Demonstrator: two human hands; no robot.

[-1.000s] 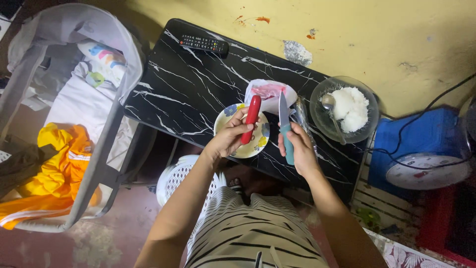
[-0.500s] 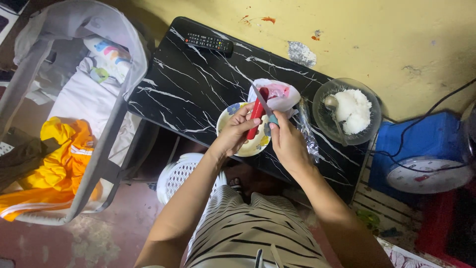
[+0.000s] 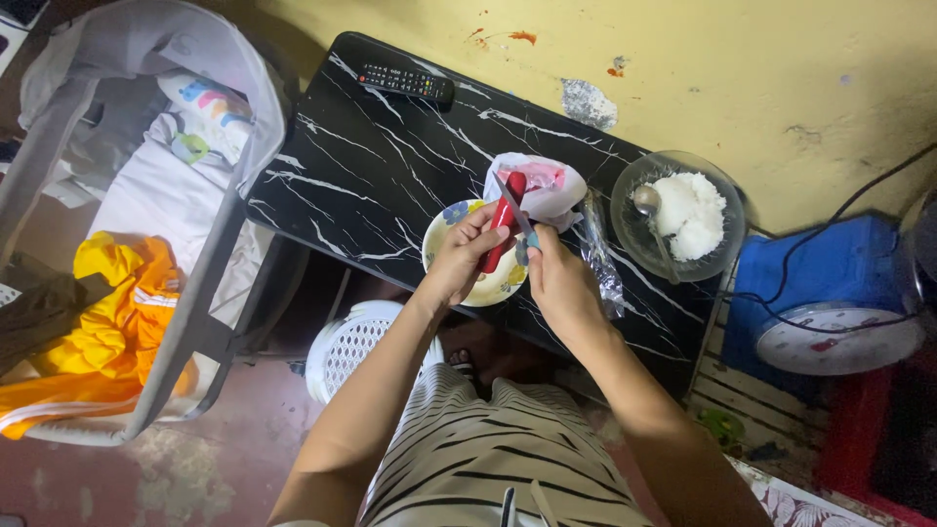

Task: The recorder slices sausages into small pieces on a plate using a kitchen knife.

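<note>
Left hand (image 3: 467,256) clamps a red sausage (image 3: 504,229); right hand (image 3: 552,278) grips what looks like a knife (image 3: 514,207), above the black marble table's (image 3: 381,166) near edge.

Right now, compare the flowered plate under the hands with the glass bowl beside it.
The flowered plate is opaque, cream with a floral rim; the glass bowl is see-through. The plate is smaller and shallow; the bowl is larger and deeper. The bowl holds white rice and a spoon; the plate looks bare. Both are round and sit on the black marbled table.

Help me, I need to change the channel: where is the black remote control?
In the head view, the black remote control lies at the far left corner of the black marble-patterned table, near the yellow wall.
</note>
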